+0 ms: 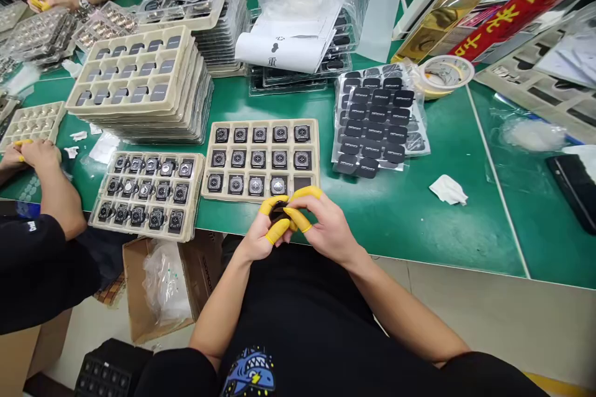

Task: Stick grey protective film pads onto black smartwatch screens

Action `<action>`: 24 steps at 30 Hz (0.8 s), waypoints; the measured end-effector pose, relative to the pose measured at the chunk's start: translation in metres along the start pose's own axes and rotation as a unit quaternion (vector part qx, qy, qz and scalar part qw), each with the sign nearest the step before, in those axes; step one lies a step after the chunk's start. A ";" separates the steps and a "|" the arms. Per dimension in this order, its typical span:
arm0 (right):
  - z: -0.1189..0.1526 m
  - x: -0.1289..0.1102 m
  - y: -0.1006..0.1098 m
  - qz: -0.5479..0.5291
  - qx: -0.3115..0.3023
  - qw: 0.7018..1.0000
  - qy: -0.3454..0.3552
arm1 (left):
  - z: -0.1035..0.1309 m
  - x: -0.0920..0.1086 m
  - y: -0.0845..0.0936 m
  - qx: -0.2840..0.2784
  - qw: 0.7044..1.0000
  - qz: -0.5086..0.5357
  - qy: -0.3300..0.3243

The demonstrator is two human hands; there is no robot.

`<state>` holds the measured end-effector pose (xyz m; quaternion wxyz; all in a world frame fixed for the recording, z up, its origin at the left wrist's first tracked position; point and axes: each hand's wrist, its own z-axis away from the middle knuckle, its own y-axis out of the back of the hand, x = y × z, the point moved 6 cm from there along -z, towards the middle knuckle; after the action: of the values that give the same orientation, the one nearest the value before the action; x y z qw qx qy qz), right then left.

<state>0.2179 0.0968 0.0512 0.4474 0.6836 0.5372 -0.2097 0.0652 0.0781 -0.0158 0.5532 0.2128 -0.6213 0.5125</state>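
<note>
Between my two hands, just over the table's near edge, is a small dark watch body (pixel 278 211), mostly covered by the fingers. My left hand (pixel 261 232) pinches it from the left with yellow finger cots on its fingertips. From the right, my right hand (pixel 328 226), also wearing yellow finger cots, closes on the same piece. Directly beyond them lies a beige tray (pixel 249 175) of black square watches with round sensor backs up. Its near right compartment shows only a flat dark square (pixel 302 184). Another beige watch tray (pixel 148 164) lies to the left.
Right of the trays lie sheets of dark square stickers (pixel 372 121), a tape roll (pixel 447 74) and a crumpled white scrap (pixel 448 190). Tall tray stacks (pixel 139 96) stand at the back left. Co-workers' hands (pixel 40 152) work at left. A cardboard box (pixel 139 298) sits below the table.
</note>
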 end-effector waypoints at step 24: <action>0.023 0.027 0.038 0.077 0.088 0.989 -0.091 | 0.002 -0.013 0.011 0.018 0.996 -0.089 -0.006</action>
<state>0.2664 0.0909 0.0335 0.4474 0.7379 0.4194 -0.2819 0.0590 0.0769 -0.0318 0.5887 0.2807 -0.5940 0.4710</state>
